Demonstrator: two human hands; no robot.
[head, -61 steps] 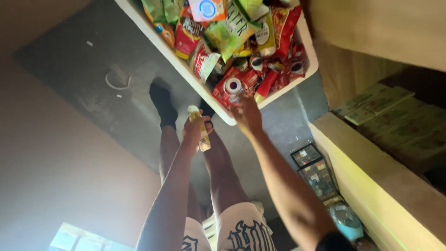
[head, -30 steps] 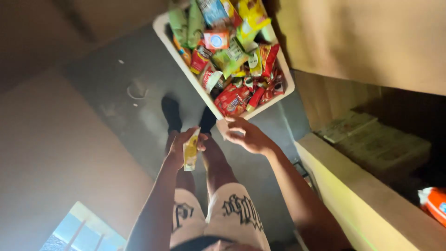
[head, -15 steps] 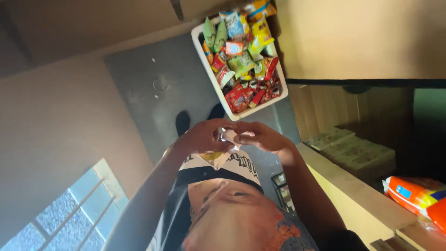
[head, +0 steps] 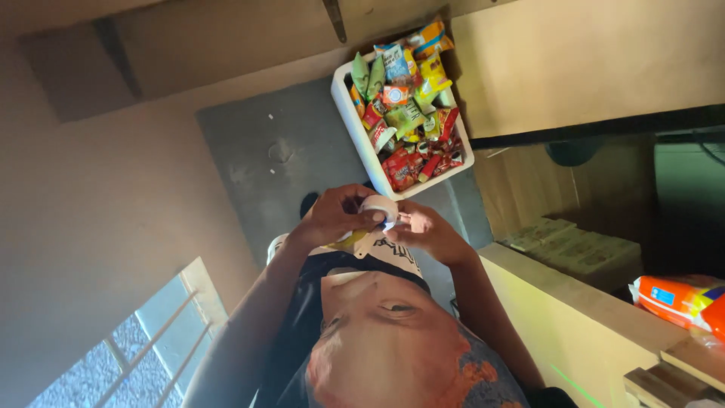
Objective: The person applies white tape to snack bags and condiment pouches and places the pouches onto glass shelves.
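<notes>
Both my hands meet in the middle of the view, above my chest. My left hand [head: 332, 217] grips a small white round-topped container [head: 377, 205], and a yellow part [head: 349, 240] shows below its fingers. My right hand [head: 427, 231] pinches the container's right edge with its fingertips. What the item is exactly is hard to tell in the dim light. Beyond the hands stands a white box [head: 353, 121] crammed with several bright snack packets and red cans.
The box rests on a grey mat [head: 257, 151] on the floor. A pale wooden counter [head: 574, 302] runs along the right, with an orange packet [head: 672, 296] on it. A barred window [head: 151, 340] sits at the lower left. My head and dark shirt fill the bottom.
My hands have drawn back from the snack box toward my chest and come together on the small item. The view has tilted, so the box now looks smaller and farther off.
</notes>
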